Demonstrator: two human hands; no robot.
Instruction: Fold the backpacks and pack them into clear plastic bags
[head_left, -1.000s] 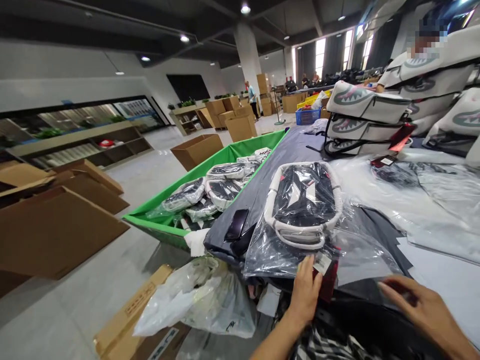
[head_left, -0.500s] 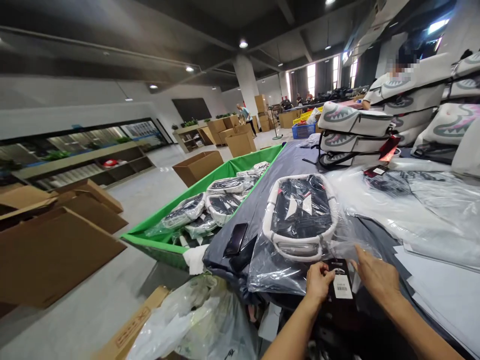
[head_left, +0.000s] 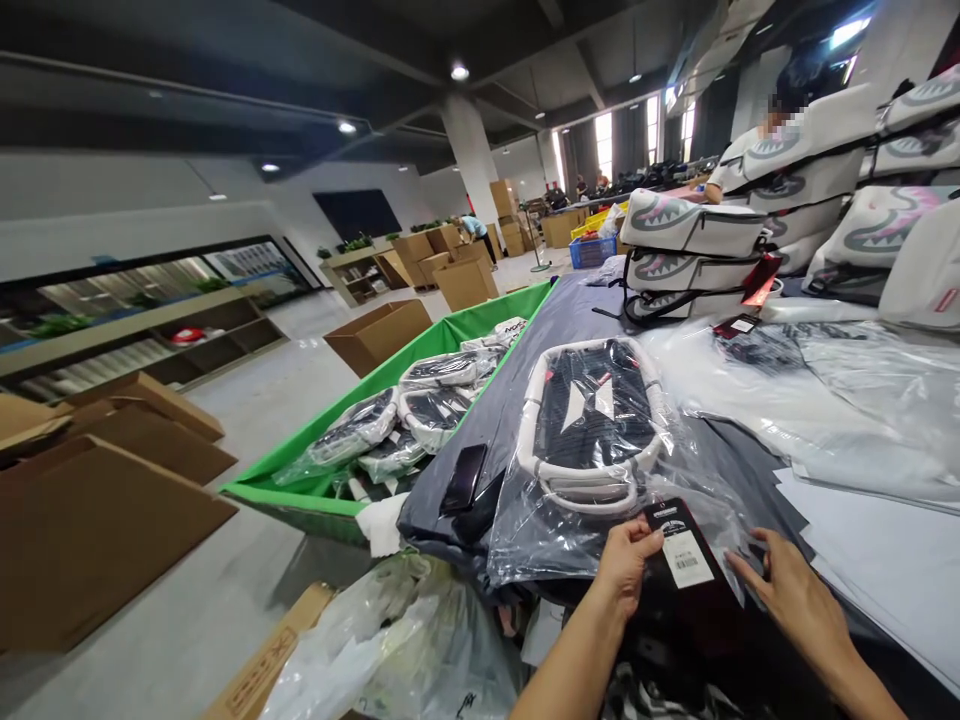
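Flattened cartons (head_left: 97, 500) are seen on the floor at far left. A green bin (head_left: 300, 490) stands just beside the worktop (head_left: 525, 330) and is filled with bagged packs (head_left: 431, 410). A dark phone (head_left: 463, 478) lies at the worktop's left edge.

Left hand (head_left: 626, 565): the grip is pinched on the left edge of a hang tag (head_left: 679, 548), thumb on top. The tag is black and oblong with a white barcode label on its lower half and small white print at its upper end; it is tilted, and its far end lies against the plastic of a bagged pack (head_left: 592, 410). That pack is dark with a white padded rim and white marks in the middle; it lies flat on the worktop inside a clear, wrinkled bag (head_left: 525, 520), just beyond the hands.

Right hand (head_left: 795, 595): fingers are spread and apart, palm down, resting on the bag's plastic just right of the tag; nothing is gripped.

Further right, clear empty bags (head_left: 825, 400) are spread over the worktop. White shark-mouth packs (head_left: 690, 225) are stacked at the far right.
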